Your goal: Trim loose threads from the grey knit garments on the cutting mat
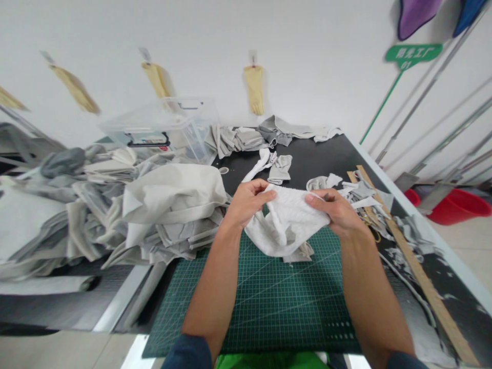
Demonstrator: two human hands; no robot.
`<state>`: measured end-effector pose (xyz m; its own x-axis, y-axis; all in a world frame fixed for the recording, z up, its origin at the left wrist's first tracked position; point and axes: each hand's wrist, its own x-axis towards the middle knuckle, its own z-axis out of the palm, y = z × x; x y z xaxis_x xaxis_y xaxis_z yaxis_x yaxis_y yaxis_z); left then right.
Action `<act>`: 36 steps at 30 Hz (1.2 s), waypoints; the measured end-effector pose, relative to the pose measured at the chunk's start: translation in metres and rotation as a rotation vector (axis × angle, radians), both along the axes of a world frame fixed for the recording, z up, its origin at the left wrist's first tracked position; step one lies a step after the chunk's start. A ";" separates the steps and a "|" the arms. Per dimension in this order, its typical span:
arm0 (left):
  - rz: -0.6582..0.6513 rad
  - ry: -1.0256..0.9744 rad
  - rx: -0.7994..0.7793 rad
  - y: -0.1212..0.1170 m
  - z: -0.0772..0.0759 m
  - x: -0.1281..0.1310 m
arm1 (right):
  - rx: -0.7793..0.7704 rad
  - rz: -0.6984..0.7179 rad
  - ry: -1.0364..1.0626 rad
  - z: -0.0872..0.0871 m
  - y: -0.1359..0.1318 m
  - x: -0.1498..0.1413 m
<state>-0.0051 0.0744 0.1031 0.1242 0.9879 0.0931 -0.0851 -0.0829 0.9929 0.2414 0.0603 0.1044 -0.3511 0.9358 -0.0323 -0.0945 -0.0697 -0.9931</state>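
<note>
A piece of white fabric (294, 220) is stretched between my two hands, above the green cutting mat (284, 302). My left hand (251, 200) pinches its upper left edge between thumb and fingers. At the upper right edge, my right hand (332, 207) grips it the same way. The cloth sags in folds between them. Partly hidden beneath it, a small grey fabric scrap (302, 253) lies on the mat. Just beyond my hands lie a small folded grey piece (280, 168) and a white strip (259, 164) on the black table.
A large heap of grey and white fabric (172, 200) covers the left side, before a clear plastic box (154, 128). Wooden rulers (415, 261) and scraps (365, 195) lie at right. More folded cloth (246, 139) lines the back. A red bucket (459, 205) stands on the floor.
</note>
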 end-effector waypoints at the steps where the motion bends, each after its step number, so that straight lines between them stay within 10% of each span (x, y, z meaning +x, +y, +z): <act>1: 0.027 0.005 0.007 0.001 0.000 0.000 | -0.001 0.005 -0.008 0.001 0.000 0.001; 12: 0.136 0.115 0.099 -0.001 0.003 0.014 | 0.308 0.042 -0.423 0.007 0.004 0.021; 21: 0.056 0.096 0.234 -0.014 0.000 0.041 | 0.393 -0.123 -0.329 0.004 0.000 -0.026; 28: -0.178 -0.110 0.094 -0.013 0.002 0.029 | 0.349 -0.070 -0.033 0.004 -0.002 -0.014; 36: -0.086 -0.034 -0.011 -0.012 0.007 0.017 | 0.250 0.022 0.042 0.004 -0.004 -0.006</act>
